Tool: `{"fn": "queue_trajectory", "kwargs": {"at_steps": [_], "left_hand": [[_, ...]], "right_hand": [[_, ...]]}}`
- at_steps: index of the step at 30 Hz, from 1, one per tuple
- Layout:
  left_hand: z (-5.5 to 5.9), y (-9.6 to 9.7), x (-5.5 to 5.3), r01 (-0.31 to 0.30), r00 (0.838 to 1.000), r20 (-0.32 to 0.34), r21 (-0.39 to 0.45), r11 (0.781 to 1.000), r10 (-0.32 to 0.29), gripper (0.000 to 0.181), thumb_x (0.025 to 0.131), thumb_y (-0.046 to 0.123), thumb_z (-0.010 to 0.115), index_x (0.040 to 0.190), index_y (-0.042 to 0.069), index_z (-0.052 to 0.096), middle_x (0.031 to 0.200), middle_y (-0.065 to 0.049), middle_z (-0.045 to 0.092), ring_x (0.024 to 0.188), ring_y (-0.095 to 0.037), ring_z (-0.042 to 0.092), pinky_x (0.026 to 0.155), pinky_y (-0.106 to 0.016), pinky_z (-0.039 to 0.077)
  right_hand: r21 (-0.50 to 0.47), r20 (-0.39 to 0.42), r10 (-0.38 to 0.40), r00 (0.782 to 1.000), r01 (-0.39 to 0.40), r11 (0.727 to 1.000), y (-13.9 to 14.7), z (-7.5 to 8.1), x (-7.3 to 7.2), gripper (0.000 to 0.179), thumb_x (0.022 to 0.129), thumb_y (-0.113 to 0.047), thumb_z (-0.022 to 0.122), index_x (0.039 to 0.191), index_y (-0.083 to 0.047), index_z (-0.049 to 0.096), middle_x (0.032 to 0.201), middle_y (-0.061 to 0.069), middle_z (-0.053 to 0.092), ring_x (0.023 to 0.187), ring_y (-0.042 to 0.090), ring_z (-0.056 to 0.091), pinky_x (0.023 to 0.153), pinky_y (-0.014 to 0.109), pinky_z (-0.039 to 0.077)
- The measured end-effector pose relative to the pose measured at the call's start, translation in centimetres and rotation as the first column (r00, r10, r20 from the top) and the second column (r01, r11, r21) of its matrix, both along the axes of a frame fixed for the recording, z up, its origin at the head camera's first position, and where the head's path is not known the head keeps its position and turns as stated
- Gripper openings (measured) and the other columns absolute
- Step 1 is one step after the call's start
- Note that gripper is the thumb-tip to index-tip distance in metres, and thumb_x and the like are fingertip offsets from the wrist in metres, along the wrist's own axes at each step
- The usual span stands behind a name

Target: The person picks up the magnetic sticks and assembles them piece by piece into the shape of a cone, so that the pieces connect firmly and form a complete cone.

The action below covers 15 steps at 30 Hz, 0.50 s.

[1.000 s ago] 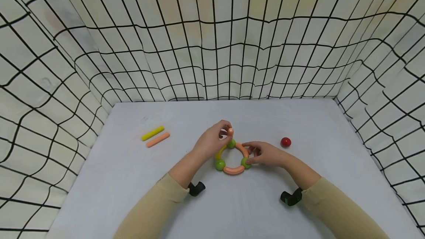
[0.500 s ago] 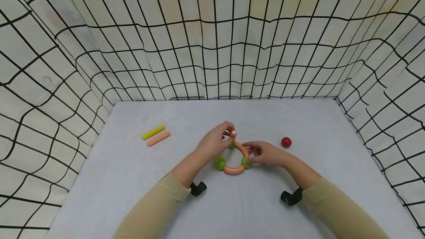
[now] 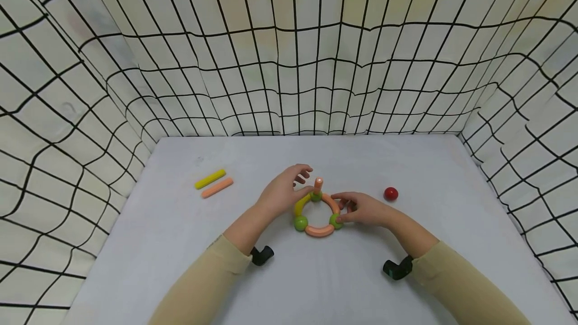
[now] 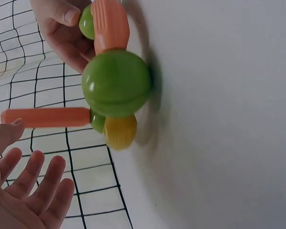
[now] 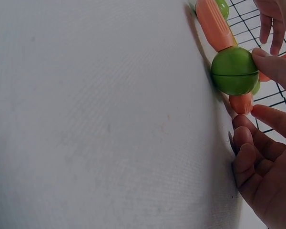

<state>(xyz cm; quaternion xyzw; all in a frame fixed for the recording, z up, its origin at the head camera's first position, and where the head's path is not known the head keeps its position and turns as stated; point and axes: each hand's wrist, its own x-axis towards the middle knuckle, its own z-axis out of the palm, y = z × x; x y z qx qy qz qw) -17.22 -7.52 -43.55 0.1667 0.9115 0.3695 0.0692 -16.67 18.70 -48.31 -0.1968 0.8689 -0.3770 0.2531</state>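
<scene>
The ring (image 3: pixel 319 231) looks complete on the worktop (image 3: pixel 289 290), the right hand (image 3: pixel 363 208) pinching its right side. The left hand (image 3: pixel 282 189) spreads loose by an upright orange rod (image 3: pixel 318 185), seemingly seated already. Beyond, a red ball (image 3: pixel 391 194), orange stick (image 3: pixel 218 188) and yellow stick (image 3: pixel 210 179) lie unattached.

This looks like a small recording booth or lab-style enclosure, though the pictures do not settle which. A plain white counter (image 3: pixel 320 280) spreads across the lower part of the head view, and pale walls (image 3: pixel 307 46) with faint yellow, pinkish and grey patches rise beyond its far edge and both sides, lined with black netting (image 3: pixel 369 29) in a wide grid; black wrist cameras (image 3: pixel 398 268) suggest a filming set-up.
</scene>
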Motion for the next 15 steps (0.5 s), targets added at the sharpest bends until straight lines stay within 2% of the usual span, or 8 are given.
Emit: {"fn": "queue_trajectory", "kwargs": {"at_steps": [15], "left_hand": [[0.4,-5.7,-0.3,-0.099,0.993,-0.068,-0.083,0.992,0.094,0.043,0.095,0.027,0.069,0.136,0.022,0.056,0.125,-0.004,0.062,0.111,-0.018,0.059,0.095,-0.041,0.048]], "right_hand": [[0.004,0.012,-0.008,1.000,0.008,1.000,-0.1,0.2,0.2,0.066,0.084,-0.037,0.079,0.141,-0.015,0.054,0.106,-0.001,0.059,0.089,0.019,0.053,0.074,0.034,0.045]]}}
